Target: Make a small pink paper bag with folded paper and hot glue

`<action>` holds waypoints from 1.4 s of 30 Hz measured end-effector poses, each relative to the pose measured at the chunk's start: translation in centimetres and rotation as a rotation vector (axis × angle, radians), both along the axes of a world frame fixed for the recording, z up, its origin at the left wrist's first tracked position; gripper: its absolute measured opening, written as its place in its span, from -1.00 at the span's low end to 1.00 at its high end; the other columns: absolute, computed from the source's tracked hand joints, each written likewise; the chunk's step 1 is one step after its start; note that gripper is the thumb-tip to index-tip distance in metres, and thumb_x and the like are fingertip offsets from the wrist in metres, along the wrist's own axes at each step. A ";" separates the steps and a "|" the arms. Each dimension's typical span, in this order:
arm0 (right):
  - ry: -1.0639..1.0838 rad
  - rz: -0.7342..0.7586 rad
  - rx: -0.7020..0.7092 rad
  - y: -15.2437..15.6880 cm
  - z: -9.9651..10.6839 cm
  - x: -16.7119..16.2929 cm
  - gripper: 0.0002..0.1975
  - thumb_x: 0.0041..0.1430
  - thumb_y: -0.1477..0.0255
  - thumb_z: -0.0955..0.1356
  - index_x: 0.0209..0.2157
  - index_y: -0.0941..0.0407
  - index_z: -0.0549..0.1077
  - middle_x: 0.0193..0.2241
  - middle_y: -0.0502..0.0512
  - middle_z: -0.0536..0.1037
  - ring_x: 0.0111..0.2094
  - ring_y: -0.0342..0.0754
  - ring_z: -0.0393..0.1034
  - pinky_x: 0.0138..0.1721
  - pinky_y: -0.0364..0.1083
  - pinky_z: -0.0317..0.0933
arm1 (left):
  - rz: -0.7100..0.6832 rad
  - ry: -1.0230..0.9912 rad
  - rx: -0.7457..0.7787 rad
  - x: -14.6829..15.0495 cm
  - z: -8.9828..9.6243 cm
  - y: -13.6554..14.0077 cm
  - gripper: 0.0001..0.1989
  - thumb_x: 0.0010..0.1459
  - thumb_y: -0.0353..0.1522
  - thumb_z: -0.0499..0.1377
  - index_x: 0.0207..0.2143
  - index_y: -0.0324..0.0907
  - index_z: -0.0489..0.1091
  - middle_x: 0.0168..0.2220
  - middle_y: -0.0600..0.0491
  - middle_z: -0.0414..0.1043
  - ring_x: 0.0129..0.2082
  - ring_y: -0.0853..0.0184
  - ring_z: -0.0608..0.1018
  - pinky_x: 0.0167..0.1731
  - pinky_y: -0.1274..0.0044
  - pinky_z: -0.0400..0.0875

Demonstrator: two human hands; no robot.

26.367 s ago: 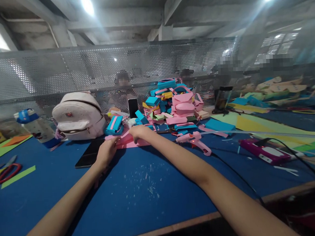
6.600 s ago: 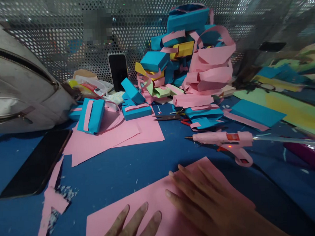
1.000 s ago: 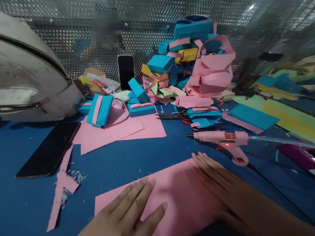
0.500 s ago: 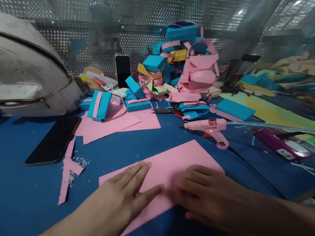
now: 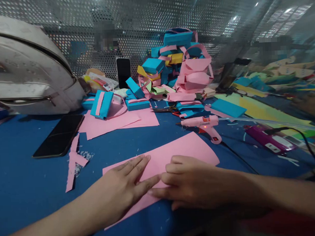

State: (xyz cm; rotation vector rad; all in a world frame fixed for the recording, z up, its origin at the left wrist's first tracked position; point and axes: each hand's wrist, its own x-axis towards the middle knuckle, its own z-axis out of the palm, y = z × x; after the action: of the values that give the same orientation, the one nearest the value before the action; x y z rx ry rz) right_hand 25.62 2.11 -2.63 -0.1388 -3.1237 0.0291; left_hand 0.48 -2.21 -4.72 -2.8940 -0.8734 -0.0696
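Observation:
A sheet of pink paper (image 5: 179,148) lies at a slant on the blue table in front of me, its right corner lifting slightly. My left hand (image 5: 129,183) rests flat on its left part, fingers stretched out and thumb pointing right. My right hand (image 5: 183,181) is closed at the sheet's lower edge, other fingers curled and index finger pressed along the paper close to the left thumb. Its thumb sits just below that edge. Part of the sheet is hidden under both hands.
A pink glue gun (image 5: 202,123) with a lit light lies beyond the sheet. Nearby are scissors (image 5: 163,110), a purple power strip (image 5: 270,139), a phone (image 5: 59,136), pink scraps (image 5: 73,163), a white backpack (image 5: 27,68) and piled paper bags (image 5: 194,71). A person's hand (image 5: 309,106) shows at right.
My right hand has slid left along the lower edge of the paper, its index finger now reaching below my left thumb. The left hand stays flat. The view has shifted slightly.

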 end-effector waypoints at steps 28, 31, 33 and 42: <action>0.148 -0.482 0.028 3.2 -3.6 -3.1 -0.78 0.32 0.42 0.18 -0.39 0.16 0.34 -0.48 0.05 0.54 -0.53 -0.12 0.36 -0.53 -0.07 -0.27 | -0.069 0.024 0.093 0.2 0.2 -1.3 -0.39 0.30 -0.40 0.09 0.33 0.02 -0.03 0.25 -0.27 0.19 0.19 0.00 0.36 0.07 0.25 0.38; 0.164 -0.473 0.068 3.2 -3.8 -3.1 -0.75 0.34 0.42 0.16 -0.39 0.16 0.34 -0.50 0.07 0.54 -0.54 -0.13 0.36 -0.53 -0.07 -0.27 | -0.041 0.023 0.081 -0.4 0.1 -2.2 -0.37 0.29 -0.43 0.09 0.34 0.00 -0.04 0.28 -0.19 0.16 0.24 0.06 0.31 0.09 0.32 0.37; 0.170 -0.468 0.084 3.2 -3.8 -3.1 -0.75 0.34 0.42 0.16 -0.38 0.16 0.34 -0.51 0.07 0.54 -0.55 -0.13 0.36 -0.53 -0.08 -0.27 | -0.021 0.034 0.084 -0.8 0.1 -2.9 -0.36 0.27 -0.47 0.06 0.34 -0.03 -0.05 0.29 -0.15 0.15 0.26 0.07 0.27 0.10 0.33 0.36; 0.157 -0.446 0.109 3.2 -3.7 -2.8 -0.75 0.34 0.43 0.15 -0.35 0.18 0.36 -0.49 0.09 0.55 -0.54 -0.12 0.36 -0.53 -0.07 -0.29 | -0.055 0.128 0.088 -2.4 2.4 -5.2 -0.36 0.18 -0.57 -0.07 0.32 -0.16 0.04 0.30 0.00 0.13 0.24 0.24 0.31 0.17 0.43 0.28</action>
State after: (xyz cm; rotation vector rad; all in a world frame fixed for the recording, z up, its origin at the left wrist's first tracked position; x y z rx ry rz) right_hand 22.78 5.27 -6.37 -0.7816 -2.8553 -0.1286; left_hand -1.96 -7.37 -2.32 -2.8047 -0.7490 0.0702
